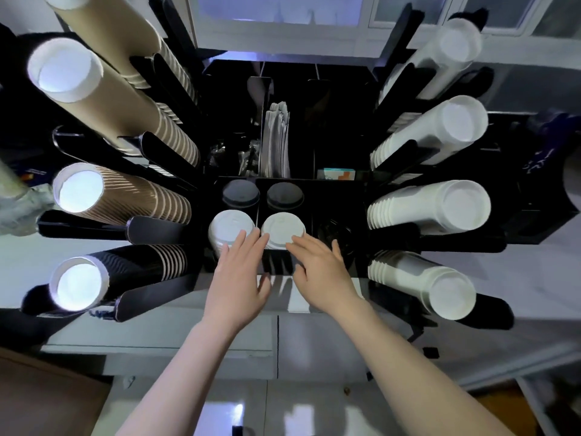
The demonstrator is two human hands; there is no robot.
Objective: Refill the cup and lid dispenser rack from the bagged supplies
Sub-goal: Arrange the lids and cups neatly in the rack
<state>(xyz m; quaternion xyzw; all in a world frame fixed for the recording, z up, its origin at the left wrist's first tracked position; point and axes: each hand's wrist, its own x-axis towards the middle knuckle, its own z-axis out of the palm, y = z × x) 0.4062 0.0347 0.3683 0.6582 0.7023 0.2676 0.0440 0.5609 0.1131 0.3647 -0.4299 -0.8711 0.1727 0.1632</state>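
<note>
The black dispenser rack (314, 196) fills the view from above. Brown and black ribbed cup stacks (125, 202) lie in its left slots; white cup stacks (434, 212) lie in the right slots. In the middle, two white lid stacks (283, 228) sit in the front wells and two black lid stacks (240, 191) sit behind them. My left hand (242, 275) and my right hand (320, 272) are spread flat, with fingertips touching the front edges of the white lid stacks. Neither hand holds anything.
Paper sleeves (276, 143) stand in a centre compartment, with wrapped items to their left and a small box (336, 174) to the right. A dark well (338, 237) lies right of the white lids. White cabinet fronts (220, 350) are below the counter edge.
</note>
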